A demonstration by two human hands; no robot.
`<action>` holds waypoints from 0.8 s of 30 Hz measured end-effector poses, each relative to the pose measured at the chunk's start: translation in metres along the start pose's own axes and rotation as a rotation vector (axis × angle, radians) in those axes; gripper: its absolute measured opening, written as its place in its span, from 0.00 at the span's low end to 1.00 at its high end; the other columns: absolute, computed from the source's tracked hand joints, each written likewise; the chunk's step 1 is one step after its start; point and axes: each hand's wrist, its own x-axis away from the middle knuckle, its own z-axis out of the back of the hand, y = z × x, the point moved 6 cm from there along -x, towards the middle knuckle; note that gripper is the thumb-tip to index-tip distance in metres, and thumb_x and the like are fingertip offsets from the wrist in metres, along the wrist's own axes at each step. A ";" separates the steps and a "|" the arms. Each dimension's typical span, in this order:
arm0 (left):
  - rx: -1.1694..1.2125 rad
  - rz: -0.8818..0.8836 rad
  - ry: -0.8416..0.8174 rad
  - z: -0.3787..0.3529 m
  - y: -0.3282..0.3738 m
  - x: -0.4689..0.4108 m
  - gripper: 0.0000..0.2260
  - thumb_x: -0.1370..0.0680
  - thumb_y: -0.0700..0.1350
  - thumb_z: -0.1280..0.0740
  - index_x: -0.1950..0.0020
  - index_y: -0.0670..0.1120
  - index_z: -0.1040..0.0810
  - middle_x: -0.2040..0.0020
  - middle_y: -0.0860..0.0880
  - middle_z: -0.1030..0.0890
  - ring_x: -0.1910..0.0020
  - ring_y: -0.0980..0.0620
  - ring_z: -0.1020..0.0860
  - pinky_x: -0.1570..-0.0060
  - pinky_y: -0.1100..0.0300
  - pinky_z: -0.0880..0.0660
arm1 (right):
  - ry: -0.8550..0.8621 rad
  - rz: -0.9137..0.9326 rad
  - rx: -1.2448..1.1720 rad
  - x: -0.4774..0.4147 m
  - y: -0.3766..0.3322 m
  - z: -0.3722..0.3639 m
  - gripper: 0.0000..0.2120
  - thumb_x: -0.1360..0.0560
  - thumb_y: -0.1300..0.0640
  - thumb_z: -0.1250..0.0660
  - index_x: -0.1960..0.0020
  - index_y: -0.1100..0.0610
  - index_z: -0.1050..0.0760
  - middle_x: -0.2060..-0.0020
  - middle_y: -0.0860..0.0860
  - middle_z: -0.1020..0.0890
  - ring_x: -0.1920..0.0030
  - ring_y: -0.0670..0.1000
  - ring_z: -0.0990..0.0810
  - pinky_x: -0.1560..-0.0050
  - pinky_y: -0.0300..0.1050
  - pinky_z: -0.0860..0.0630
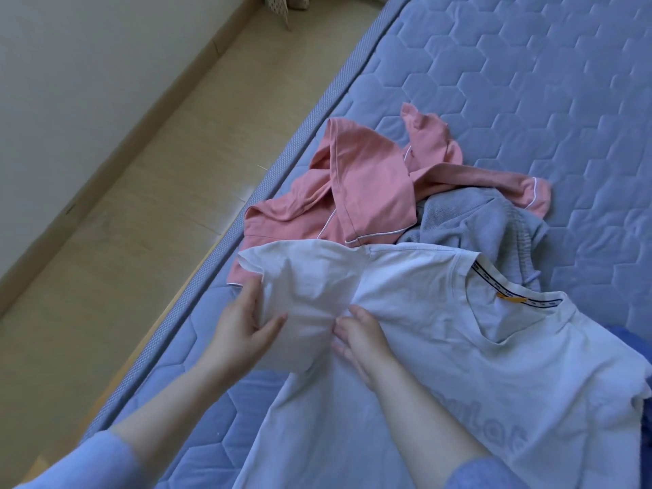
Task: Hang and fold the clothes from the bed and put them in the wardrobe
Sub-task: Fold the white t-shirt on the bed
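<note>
White T-shirt (441, 340) lies spread on the bed (529, 82), centre to lower right of the frame. Left hand (240, 330) grasps its sleeve (307, 294), thumb on top. Right hand (363, 344) sits at the sleeve seam, fingers bent; pinching or pressing, I cannot tell. Pink garment (360, 192) and grey garment (476, 227) lie heaped just above.
</note>
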 end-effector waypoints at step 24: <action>-0.406 0.016 -0.066 -0.097 0.010 0.036 0.09 0.25 0.42 0.31 0.46 0.43 0.25 0.55 0.49 0.25 0.55 0.48 0.25 0.59 0.57 0.34 | 0.235 0.163 0.088 0.009 0.017 0.147 0.17 0.23 0.55 0.32 0.36 0.58 0.29 0.48 0.52 0.21 0.48 0.50 0.20 0.43 0.46 0.23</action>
